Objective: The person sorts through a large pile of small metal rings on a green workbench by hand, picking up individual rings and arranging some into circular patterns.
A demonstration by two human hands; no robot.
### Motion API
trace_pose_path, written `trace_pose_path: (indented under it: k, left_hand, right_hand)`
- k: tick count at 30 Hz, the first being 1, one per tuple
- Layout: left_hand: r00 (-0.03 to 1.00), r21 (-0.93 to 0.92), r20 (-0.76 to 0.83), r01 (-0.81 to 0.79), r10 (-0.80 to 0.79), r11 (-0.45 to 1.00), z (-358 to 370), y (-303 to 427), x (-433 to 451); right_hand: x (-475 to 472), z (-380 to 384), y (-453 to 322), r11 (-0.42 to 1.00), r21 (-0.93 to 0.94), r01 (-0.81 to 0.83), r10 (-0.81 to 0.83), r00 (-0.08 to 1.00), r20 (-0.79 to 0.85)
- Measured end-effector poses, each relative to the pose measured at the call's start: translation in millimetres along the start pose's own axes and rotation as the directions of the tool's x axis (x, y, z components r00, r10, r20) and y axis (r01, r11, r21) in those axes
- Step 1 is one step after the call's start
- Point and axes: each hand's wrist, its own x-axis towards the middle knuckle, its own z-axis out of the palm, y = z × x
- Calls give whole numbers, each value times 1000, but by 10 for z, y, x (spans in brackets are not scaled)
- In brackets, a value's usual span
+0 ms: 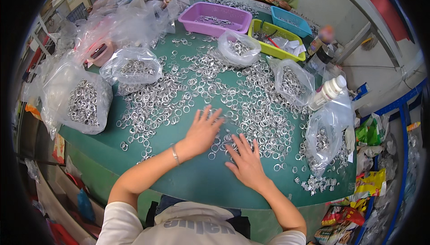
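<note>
Many silver-coloured metal rings [265, 120] lie loose across a green tabletop [188, 181], with another spread of rings [151, 97] to the left. Over the middle of the table, my left hand [202, 132] has its fingers apart and slightly blurred, at the near side of the rings. A metal bracelet [175, 154] circles that wrist. My right hand [247, 166] is palm down with spread fingers, its tips at the near edge of the right-hand pile. I see nothing gripped in either hand. A few rings [215, 147] lie between the two hands.
Open plastic bags of rings stand around the piles: a large bag [84, 103] at left, another [295, 83] at right. Behind are a purple basin [215, 29], a green-yellow basin [292, 38] and a blue basin [290, 21]. A white bottle [327, 92] leans at right. Two people sit beyond.
</note>
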Motion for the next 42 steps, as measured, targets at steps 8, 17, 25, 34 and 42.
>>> trace_pose_path:
  k: [8,17,25,34,42]
  left_hand:
    - [964,-120,38,-258,264,959,-60,473,-283]
    - [997,-1,70,-11,11,1000,-189,245,-528]
    - [989,44,60,-141,138,989,-98,246,-490]
    - [934,-164,-44,-358,355,919,-72,367,-393]
    - [984,78,-67,-161,166,984,-165,99,-499]
  right_hand:
    - [-302,-20,-56,961,-35,-273,267,957,-114]
    - [-537,-131,-25,909,-91,-406,381,901,-210]
    - [-441,-143,-69,931,-201,-306,298,952,-70]
    - [-340,-20,-145,976,-80,-204,190,969,-155]
    - [-207,-167,100,870,-219,-442,356,869,-343]
